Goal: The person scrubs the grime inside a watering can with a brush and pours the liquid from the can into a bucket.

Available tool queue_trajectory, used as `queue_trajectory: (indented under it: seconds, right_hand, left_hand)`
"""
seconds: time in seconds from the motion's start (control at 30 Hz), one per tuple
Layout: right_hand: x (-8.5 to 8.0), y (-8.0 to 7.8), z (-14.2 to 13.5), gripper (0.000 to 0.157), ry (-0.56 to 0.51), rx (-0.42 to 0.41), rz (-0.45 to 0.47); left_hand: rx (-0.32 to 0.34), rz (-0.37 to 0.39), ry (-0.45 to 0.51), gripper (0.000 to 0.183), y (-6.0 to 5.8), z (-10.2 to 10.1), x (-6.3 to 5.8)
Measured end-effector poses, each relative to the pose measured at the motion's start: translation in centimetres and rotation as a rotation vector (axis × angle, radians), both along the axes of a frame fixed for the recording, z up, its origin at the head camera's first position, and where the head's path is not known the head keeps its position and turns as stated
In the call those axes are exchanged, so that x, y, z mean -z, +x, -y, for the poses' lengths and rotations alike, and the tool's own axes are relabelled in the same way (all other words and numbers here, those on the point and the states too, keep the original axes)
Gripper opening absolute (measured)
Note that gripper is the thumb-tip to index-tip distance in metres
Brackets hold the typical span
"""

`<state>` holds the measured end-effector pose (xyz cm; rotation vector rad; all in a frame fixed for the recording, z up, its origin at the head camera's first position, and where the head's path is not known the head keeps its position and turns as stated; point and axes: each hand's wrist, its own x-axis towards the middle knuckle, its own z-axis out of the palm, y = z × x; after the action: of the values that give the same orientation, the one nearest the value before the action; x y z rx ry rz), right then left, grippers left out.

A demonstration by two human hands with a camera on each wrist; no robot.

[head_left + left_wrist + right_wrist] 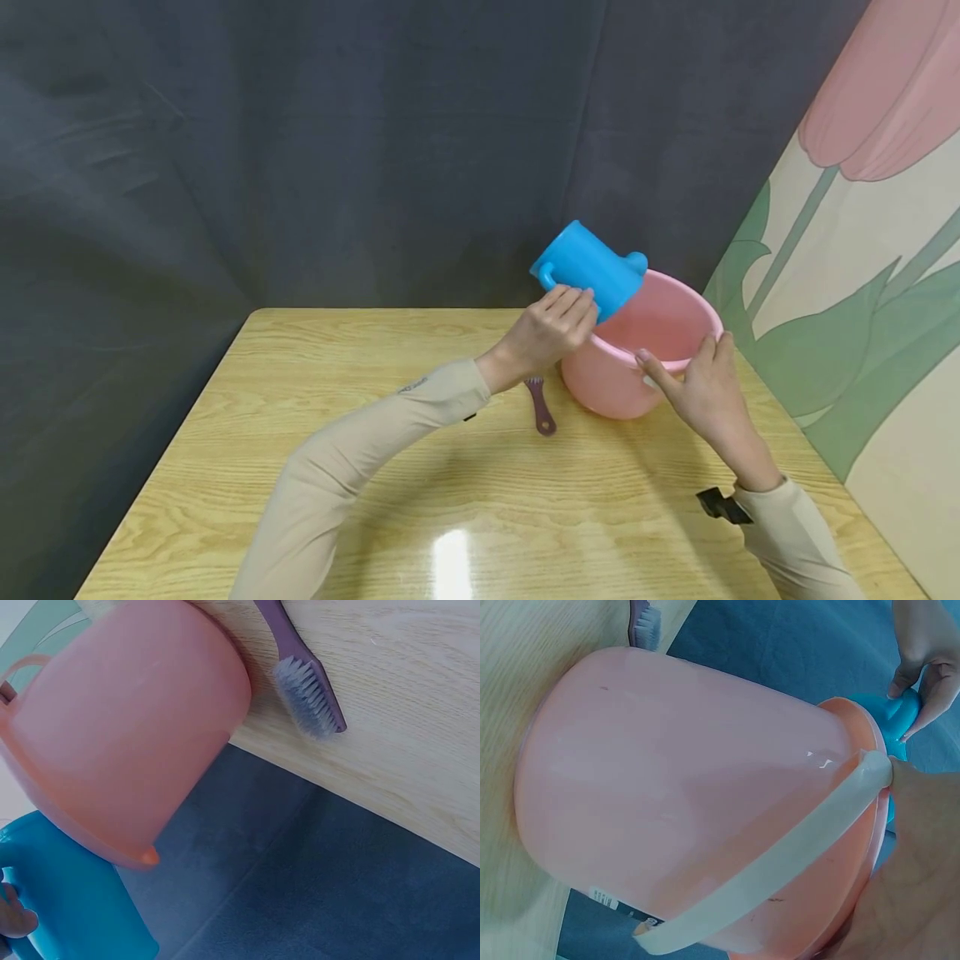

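Note:
My left hand point(551, 329) grips the handle of a blue jug point(592, 267). The jug is held tilted, its lower right end over the rim of a pink bucket point(611, 383). Close up in the left wrist view, the jug point(71, 892) overlaps the bucket's edge, and a few fingers show on the handle. My right hand point(705, 392) holds the bucket's near right rim, thumb and fingers apart along the edge. Beside that hand, the right wrist view shows the bucket's pale carrying handle point(772, 862) hanging across its side. What the bucket contains cannot be made out.
A purple brush point(542, 408) lies on the wooden table point(375, 350), left of the bucket; its bristles point(307, 697) show in the left wrist view. Behind the table hangs a dark curtain point(375, 150). A wall with painted tulips point(862, 292) borders the right side.

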<state>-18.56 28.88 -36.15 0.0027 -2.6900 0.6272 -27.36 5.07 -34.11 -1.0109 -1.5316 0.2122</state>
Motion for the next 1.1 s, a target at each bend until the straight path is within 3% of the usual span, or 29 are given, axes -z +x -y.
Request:
queue_trajectory:
  seconds: [0.43,1.1]
  right_hand:
    - [0.11,0.03,-0.05,0.102,-0.013,-0.006,-0.014]
    - [0.04,-0.08,-0.37,0.102,-0.002,-0.006,-0.006]
  left_hand:
    - [-0.007,-0.021,0.034,0.014,-0.13,0.27,0.17]
    - [-0.048,0.034,0.008,0.022,-0.02,0.88,0.43]
